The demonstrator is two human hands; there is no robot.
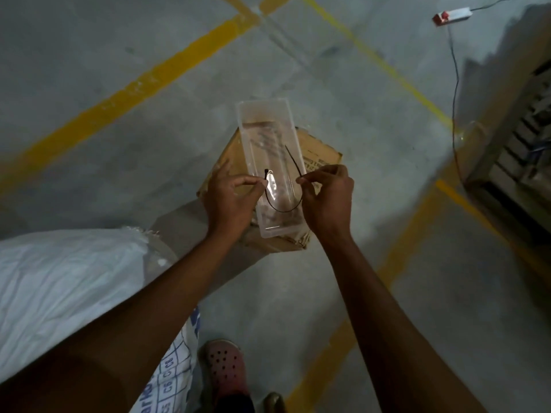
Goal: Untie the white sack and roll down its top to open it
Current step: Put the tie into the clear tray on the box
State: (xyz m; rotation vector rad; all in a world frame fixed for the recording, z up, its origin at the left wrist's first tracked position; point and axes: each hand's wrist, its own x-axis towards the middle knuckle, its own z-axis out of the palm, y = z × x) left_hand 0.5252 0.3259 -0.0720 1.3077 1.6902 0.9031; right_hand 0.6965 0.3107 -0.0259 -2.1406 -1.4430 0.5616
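My left hand (231,201) and right hand (325,198) each pinch an end of a thin black tie (283,208), bowed above a clear plastic tray (253,120) on a cardboard box (320,150). The crinkled white sack (68,281) lies beside the box's near-left corner.

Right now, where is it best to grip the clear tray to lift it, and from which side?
Probably the tray by its two long rims, from above: it is narrow, lies flat on the box, and the near end sits under both hands holding the tie.

The sack (59,278) is made of white woven plastic cloth. The tray (268,138) is made of clear shiny plastic. The box (322,150) is made of rough brown cardboard. The floor (119,40) is made of dull grey concrete.
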